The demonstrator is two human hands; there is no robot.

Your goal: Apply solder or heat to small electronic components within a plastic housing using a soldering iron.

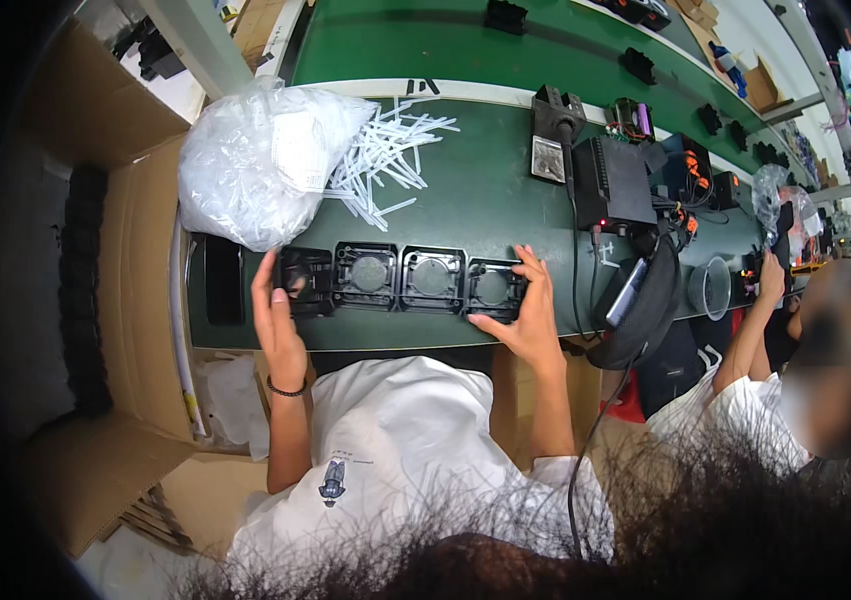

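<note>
A green-topped workbench (485,215) fills the space beyond the hands, with a raised green strip (405,45) behind it and a cardboard box (140,310) left of the left hand. Between the person's 2 hands, 4 black frames lie in 1 row on the bench.

The left hand (280,335) has its fingers stretched along the outer wall of the leftmost frame (319,275); whether its thumb pinches that wall cannot be told. The right hand (535,322) is spread around the rightmost frame (491,284), thumb at the near edge, fingers at the far corner.

The step in hand looks like squaring up the row from its 2 ends; a next move of this kind would call for light, even inward pressure so that no frame tips or rides over another.

The frames look like moulded plastic, squarish with rounded corners; the 3 nearest the right hand show round centres. Beyond the left hand sits a crinkled clear bag (260,165), and thin, straight white strips (385,160) spill loosely from its side. Beyond the right hand stands a boxy, matt black unit (613,185) with a cable.
</note>
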